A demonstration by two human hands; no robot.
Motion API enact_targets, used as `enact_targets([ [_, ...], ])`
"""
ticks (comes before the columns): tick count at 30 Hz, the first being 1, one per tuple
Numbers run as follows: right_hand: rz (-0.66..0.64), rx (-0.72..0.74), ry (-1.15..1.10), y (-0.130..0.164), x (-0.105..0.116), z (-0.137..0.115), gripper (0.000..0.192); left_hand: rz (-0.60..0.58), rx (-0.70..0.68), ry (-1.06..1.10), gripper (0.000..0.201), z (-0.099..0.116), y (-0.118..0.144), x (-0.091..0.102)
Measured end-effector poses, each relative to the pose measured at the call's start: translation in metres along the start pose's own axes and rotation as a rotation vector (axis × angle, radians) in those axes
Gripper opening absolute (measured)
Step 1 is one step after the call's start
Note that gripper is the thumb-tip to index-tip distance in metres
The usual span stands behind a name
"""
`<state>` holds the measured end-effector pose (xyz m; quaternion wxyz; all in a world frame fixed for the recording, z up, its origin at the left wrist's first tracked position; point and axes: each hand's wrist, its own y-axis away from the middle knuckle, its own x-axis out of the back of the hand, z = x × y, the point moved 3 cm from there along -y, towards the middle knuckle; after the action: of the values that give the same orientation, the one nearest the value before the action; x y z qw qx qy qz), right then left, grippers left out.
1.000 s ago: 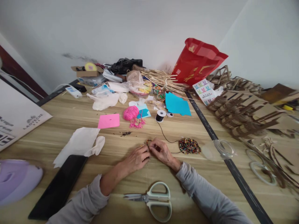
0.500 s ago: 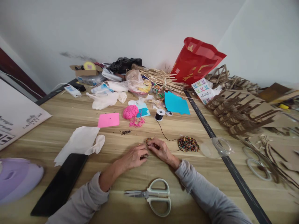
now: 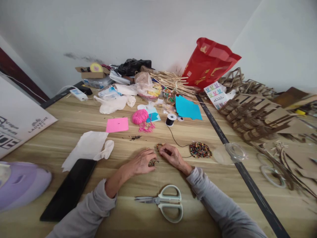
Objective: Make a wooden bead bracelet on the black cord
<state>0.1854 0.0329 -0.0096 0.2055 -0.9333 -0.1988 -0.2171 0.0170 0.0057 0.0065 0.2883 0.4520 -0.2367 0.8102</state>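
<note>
My left hand [image 3: 142, 162] rests on the wooden table [image 3: 74, 122] with its fingertips pinching the lower end of a short string of coloured beads [image 3: 154, 162]. My right hand [image 3: 172, 155] pinches the upper end of that bead strand [image 3: 158, 146] just beside it. A thin black cord [image 3: 176, 142] runs from my right hand up to a black spool [image 3: 170, 119]. A round pile of loose coloured beads [image 3: 200, 149] lies right of my right hand. Scissors with pale handles [image 3: 163, 202] lie below both hands.
A black phone [image 3: 69, 190] and white tissue [image 3: 86, 148] lie to the left, a purple object [image 3: 22, 185] at the far left. Pink yarn [image 3: 140, 116], pink paper [image 3: 117, 125], blue paper [image 3: 187, 108], a red bag [image 3: 209, 62], a clear lid [image 3: 230, 153] and cardboard pieces [image 3: 257, 119] crowd the back and right.
My left hand has slid slightly down and away from my right hand, drawing out the bead strand. The view shifted a little; the scissors appear higher.
</note>
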Motion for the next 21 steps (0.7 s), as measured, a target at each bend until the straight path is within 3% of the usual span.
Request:
enact_targets([
  [5,0.002,-0.035,-0.005,0.001,0.000,0.001,0.024,-0.074,0.058,0.080,0.014,-0.005,-0.001,0.008],
  [21,-0.026,0.000,-0.007,0.001,-0.001,0.005,0.021,-0.014,0.144,0.299,0.013,-0.020,-0.001,0.000],
])
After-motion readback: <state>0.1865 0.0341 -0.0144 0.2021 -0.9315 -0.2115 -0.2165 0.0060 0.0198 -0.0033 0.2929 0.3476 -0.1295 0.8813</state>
